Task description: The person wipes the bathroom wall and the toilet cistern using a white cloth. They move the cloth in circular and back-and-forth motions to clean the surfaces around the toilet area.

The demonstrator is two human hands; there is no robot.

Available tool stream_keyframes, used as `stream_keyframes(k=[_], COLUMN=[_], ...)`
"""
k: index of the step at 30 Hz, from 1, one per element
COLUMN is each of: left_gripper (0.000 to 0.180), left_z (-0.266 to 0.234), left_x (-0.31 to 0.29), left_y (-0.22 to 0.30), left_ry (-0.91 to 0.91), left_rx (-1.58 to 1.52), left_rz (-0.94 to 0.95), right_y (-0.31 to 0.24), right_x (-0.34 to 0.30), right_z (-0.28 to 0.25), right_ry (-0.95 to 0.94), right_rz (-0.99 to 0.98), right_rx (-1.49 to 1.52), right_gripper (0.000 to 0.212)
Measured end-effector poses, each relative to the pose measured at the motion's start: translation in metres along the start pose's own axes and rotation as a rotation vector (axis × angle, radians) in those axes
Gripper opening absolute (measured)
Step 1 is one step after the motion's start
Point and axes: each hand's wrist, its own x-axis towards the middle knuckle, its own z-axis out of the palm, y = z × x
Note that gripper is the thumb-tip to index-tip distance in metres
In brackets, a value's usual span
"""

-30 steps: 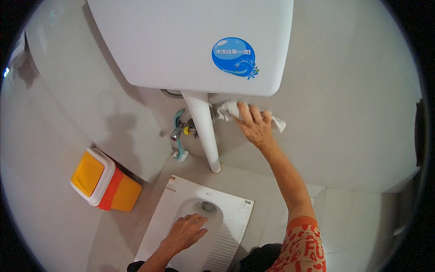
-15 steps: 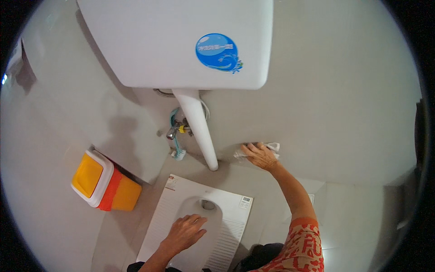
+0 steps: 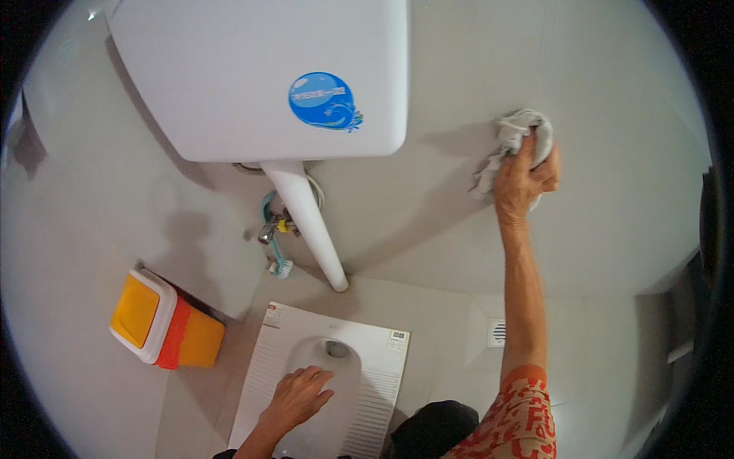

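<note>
My right hand (image 3: 526,177) grips a bunched, light grey cloth (image 3: 514,131) up against the tiled wall (image 3: 451,206), to the right of the white cistern (image 3: 252,84). Folds of the cloth stick out above and to the left of the fingers. Over the white squat toilet (image 3: 384,359) hangs my left hand (image 3: 300,394), empty, its fingers loosely curved and the thumb apart. It does not appear to touch the pan.
A white flush pipe (image 3: 315,229) runs down from the cistern, with a metal valve (image 3: 267,232) and a blue-handled brush (image 3: 281,267) beside it. An orange-and-yellow bin (image 3: 195,336) stands at the left. A floor drain (image 3: 497,333) lies right of the toilet.
My right hand has moved up and to the right along the wall with the cloth. My left hand stays over the toilet. The view has shifted slightly to the right.
</note>
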Motion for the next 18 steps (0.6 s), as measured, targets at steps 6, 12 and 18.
stream_keyframes(k=[6,12,18], left_gripper=[0.036,0.036,0.035], left_z=[0.006,0.012,0.008], left_x=[0.007,0.011,0.01], left_y=[-0.001,0.001,0.008], left_ry=[-0.023,-0.006,-0.006], left_rx=[-0.003,-0.017,-0.013], left_rz=[0.016,0.039,0.06], right_y=[-0.049,-0.06,-0.052], right_x=[-0.064,-0.144,-0.18], right_z=[-0.012,-0.035,-0.053], right_ry=[-0.091,-0.494,-0.725], right_rz=[-0.203,-0.482,-0.775], right_rx=[0.162,0.375,0.421], right_gripper=[0.031,0.026,0.034])
